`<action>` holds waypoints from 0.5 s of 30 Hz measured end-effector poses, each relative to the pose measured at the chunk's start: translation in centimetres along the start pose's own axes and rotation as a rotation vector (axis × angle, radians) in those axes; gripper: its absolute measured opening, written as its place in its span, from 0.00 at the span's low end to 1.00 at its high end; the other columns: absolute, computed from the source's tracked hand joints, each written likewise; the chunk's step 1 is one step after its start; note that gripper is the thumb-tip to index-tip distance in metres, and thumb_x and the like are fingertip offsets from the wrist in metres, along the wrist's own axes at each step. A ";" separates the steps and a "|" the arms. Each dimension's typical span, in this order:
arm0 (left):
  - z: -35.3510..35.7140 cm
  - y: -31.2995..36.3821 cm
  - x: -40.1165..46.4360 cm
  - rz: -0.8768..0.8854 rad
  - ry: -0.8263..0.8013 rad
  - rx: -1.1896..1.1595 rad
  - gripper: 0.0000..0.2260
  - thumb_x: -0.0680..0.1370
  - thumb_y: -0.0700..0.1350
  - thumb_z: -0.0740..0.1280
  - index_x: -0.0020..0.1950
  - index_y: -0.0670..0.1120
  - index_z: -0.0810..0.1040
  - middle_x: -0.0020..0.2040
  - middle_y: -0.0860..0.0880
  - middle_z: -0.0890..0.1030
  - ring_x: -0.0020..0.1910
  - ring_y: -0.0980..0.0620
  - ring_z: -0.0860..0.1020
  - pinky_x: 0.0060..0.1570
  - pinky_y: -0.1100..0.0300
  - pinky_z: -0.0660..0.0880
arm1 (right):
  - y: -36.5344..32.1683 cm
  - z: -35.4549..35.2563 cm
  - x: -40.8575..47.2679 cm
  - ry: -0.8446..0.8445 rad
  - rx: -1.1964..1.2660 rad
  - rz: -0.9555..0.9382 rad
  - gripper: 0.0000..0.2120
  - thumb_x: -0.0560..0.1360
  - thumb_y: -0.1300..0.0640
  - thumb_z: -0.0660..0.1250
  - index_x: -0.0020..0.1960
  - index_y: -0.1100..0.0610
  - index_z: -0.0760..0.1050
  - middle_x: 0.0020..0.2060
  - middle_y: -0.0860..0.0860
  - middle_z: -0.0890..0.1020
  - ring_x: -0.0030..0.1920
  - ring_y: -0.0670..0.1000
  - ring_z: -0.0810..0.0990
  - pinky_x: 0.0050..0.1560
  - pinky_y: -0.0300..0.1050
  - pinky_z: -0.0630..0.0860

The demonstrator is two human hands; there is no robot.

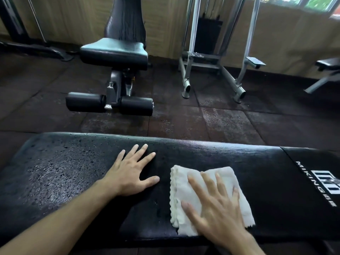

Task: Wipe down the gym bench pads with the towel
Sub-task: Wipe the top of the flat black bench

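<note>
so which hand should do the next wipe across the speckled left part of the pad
Right. The right hand already lies flat on the white towel, fingers spread over it, so it can likely just slide it leftward. The left hand rests bare on the bench pad, bracing, and would need to move aside.

An adjustable bench [117, 52] stands on the dark rubber floor tiles [211, 116] toward the far wall, backrest raised, with two foam rollers [110, 103] at its near end. To its right stands a grey metal machine frame [211, 70]; another bench [327, 70] shows at the floor's right edge.

Dark rubber floor tiles [184, 116], wood-panelled wall [165, 24]
</note>
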State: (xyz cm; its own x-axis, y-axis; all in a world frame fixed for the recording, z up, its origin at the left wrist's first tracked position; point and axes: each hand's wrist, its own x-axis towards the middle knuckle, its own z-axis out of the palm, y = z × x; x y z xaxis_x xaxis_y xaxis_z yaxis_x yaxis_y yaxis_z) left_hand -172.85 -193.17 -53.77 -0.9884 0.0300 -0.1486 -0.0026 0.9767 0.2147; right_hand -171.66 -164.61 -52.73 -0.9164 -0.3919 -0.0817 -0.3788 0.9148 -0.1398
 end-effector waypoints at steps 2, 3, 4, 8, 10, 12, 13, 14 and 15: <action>0.3 0.1 -1.0 -0.004 0.007 0.028 0.43 0.67 0.79 0.40 0.79 0.63 0.44 0.80 0.56 0.38 0.79 0.53 0.36 0.76 0.46 0.36 | 0.1 -0.1 0.6 -0.035 -0.006 0.017 0.39 0.68 0.19 0.32 0.77 0.28 0.40 0.81 0.40 0.46 0.82 0.55 0.43 0.73 0.76 0.46; 0.4 -0.1 -1.5 -0.014 0.002 0.035 0.43 0.67 0.79 0.40 0.79 0.63 0.43 0.80 0.56 0.38 0.79 0.53 0.36 0.76 0.45 0.36 | 0.0 -0.3 1.7 -0.051 -0.010 0.023 0.39 0.68 0.19 0.34 0.77 0.29 0.40 0.81 0.40 0.45 0.82 0.55 0.42 0.72 0.77 0.45; 0.3 -0.3 -1.7 -0.024 -0.003 0.034 0.43 0.67 0.79 0.40 0.79 0.63 0.43 0.80 0.56 0.38 0.79 0.53 0.36 0.76 0.45 0.36 | -0.1 -0.5 3.0 -0.052 -0.010 0.027 0.38 0.70 0.19 0.37 0.77 0.29 0.41 0.82 0.40 0.45 0.82 0.56 0.43 0.72 0.78 0.45; -0.2 -0.8 -2.5 -0.025 -0.019 0.030 0.44 0.67 0.79 0.42 0.80 0.62 0.43 0.81 0.56 0.38 0.79 0.52 0.37 0.76 0.44 0.38 | -0.6 -0.4 4.6 -0.046 -0.022 0.041 0.37 0.72 0.21 0.40 0.78 0.31 0.42 0.81 0.42 0.48 0.82 0.57 0.43 0.72 0.79 0.44; -0.1 -0.9 -3.4 -0.008 -0.024 0.033 0.43 0.68 0.78 0.44 0.80 0.62 0.43 0.80 0.56 0.37 0.79 0.52 0.36 0.76 0.44 0.37 | -0.8 0.2 2.4 -0.006 -0.042 0.020 0.37 0.71 0.21 0.36 0.78 0.32 0.42 0.81 0.41 0.49 0.82 0.56 0.44 0.73 0.78 0.45; 0.1 -1.0 -4.6 -0.003 -0.030 0.030 0.42 0.71 0.78 0.49 0.80 0.62 0.42 0.80 0.56 0.36 0.78 0.53 0.35 0.76 0.45 0.36 | -1.4 0.5 -0.4 0.005 -0.053 -0.010 0.37 0.73 0.22 0.36 0.78 0.32 0.49 0.80 0.43 0.56 0.81 0.59 0.52 0.71 0.80 0.51; 0.1 -1.1 -5.1 -0.002 -0.029 0.025 0.42 0.71 0.77 0.50 0.80 0.62 0.42 0.80 0.56 0.35 0.78 0.53 0.34 0.76 0.45 0.36 | -1.9 0.6 -1.6 -0.001 -0.039 -0.016 0.36 0.75 0.22 0.40 0.79 0.34 0.55 0.79 0.45 0.61 0.80 0.60 0.58 0.68 0.81 0.56; 0.2 -1.2 -5.6 -0.005 -0.027 0.019 0.42 0.72 0.77 0.51 0.80 0.62 0.42 0.80 0.57 0.35 0.78 0.53 0.34 0.76 0.46 0.35 | -2.2 0.8 -2.6 -0.004 -0.043 -0.023 0.35 0.76 0.23 0.43 0.79 0.36 0.59 0.78 0.46 0.65 0.78 0.61 0.62 0.66 0.82 0.59; 0.3 -1.3 -6.1 -0.006 -0.031 0.019 0.41 0.72 0.77 0.51 0.80 0.62 0.41 0.79 0.57 0.34 0.78 0.53 0.33 0.76 0.46 0.34 | -2.3 1.1 -3.1 0.000 -0.062 -0.029 0.35 0.77 0.24 0.45 0.78 0.37 0.61 0.77 0.47 0.67 0.77 0.62 0.65 0.64 0.82 0.61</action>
State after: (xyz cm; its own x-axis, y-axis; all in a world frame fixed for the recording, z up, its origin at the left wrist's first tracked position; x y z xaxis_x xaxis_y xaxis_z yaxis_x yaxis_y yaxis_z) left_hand -166.82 -194.60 -53.42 -0.9832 0.0301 -0.1801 -0.0058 0.9807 0.1956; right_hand -167.75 -165.63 -53.24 -0.9051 -0.4180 -0.0783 -0.4121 0.9075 -0.0808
